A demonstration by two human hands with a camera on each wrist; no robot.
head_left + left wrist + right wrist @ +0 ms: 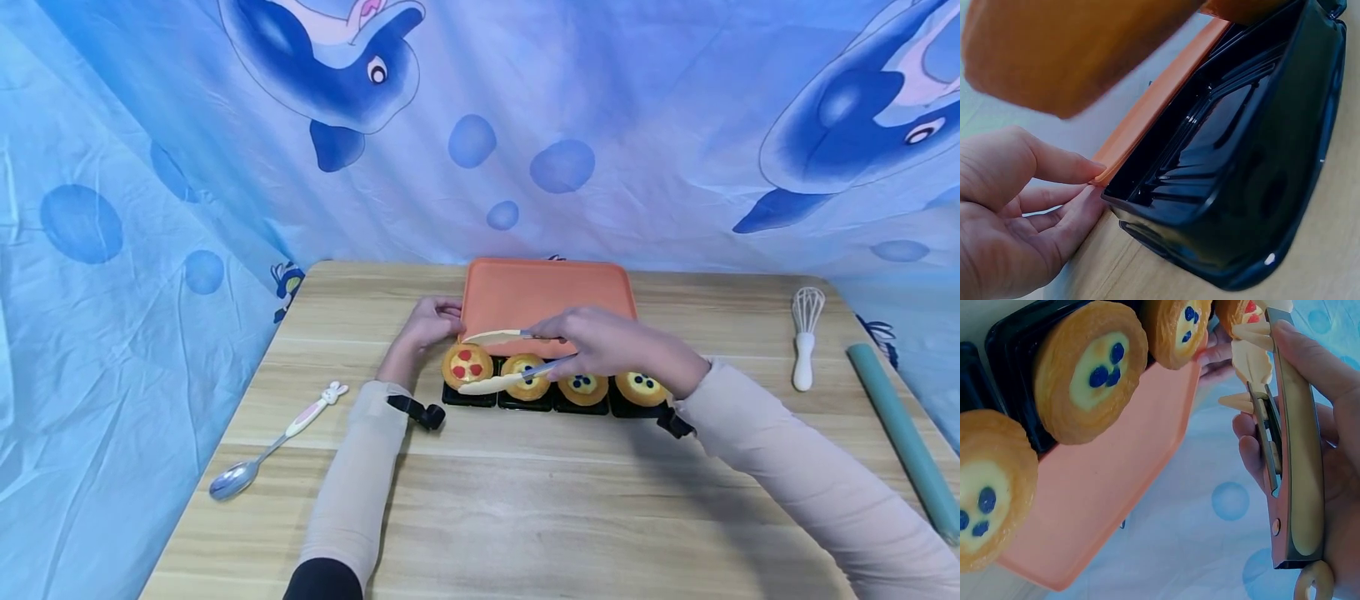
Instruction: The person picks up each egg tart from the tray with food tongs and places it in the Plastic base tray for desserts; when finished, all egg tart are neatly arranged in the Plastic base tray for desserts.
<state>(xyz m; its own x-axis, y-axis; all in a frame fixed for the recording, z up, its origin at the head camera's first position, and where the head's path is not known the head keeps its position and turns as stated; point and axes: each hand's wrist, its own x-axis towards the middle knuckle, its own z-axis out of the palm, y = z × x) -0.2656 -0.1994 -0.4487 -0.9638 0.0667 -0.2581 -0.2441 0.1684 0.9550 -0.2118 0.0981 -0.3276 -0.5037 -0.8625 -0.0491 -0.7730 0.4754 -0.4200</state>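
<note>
My left hand point(432, 324) pinches the near left corner of an orange tray point(547, 292), thumb on the rim and fingers below. My right hand point(603, 340) grips metal tongs with cream tips point(491, 385). Their tips stand open on either side of an egg tart with red topping point(467, 367). In the left wrist view, that tart point(1072, 56) appears tilted above a bare black compartment point(1210, 144). More tarts, with blue toppings point(1107, 369), sit in the black container row point(525, 405) to the right. Contact between tips and tart cannot be told.
A spoon point(258, 458) with a rabbit-topped handle lies at the left of the wooden table point(495, 517). To the right lie a white whisk point(805, 342) and a green rolling pin point(903, 442). Blue printed cloth point(525, 125) hangs behind the table.
</note>
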